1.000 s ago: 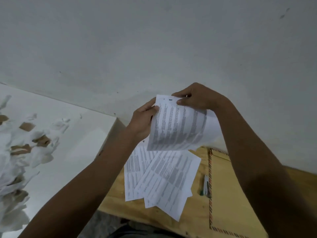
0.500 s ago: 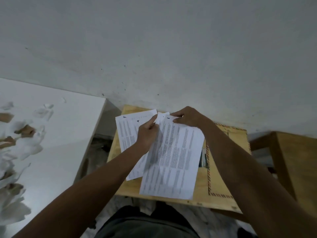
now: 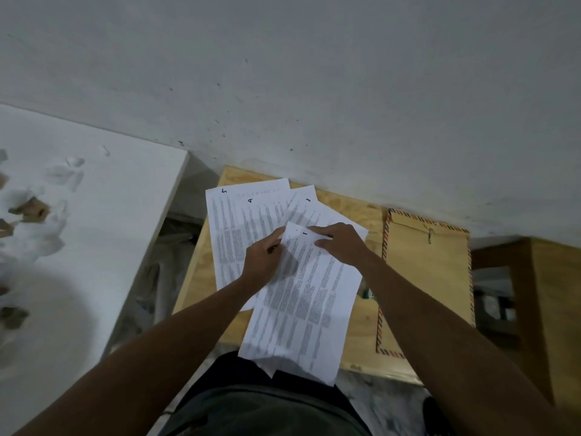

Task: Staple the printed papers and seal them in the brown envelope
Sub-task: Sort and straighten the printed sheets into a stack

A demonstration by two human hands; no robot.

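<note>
Head view, read from nine o'clock across to three. At nine o'clock a white board [image 3: 103, 215] carries torn white and brown paper scraps [image 3: 34, 215], well apart from the work. At the centre stands a small pale plywood bench [image 3: 361, 335] against the grey wall [image 3: 314, 73]. On it lie fanned white printed sheets with hand-written numbers 5, 4 and 3 at their top edges [image 3: 232, 228], spread so that, I judge, each page number shows for putting them in order.

The left hand [image 3: 262, 262] pinches the left edge of the white printed top sheet marked 1 [image 3: 301, 303], thumb on top. The right hand [image 3: 341, 243] grips that sheet's upper right corner, fingers curled over it. The sheet overhangs the bench's near edge toward six o'clock; holding it at both upper corners likely serves to square it over the others before stapling.

Just beside the right forearm a small dark object [image 3: 367, 294] peeps out, too hidden to name. At three o'clock the brown envelope with striped red-and-blue border and metal clasp [image 3: 427, 278] lies flat on the bench, beside the papers, apparently unfilled. Stapling and sealing are not yet done.
</note>
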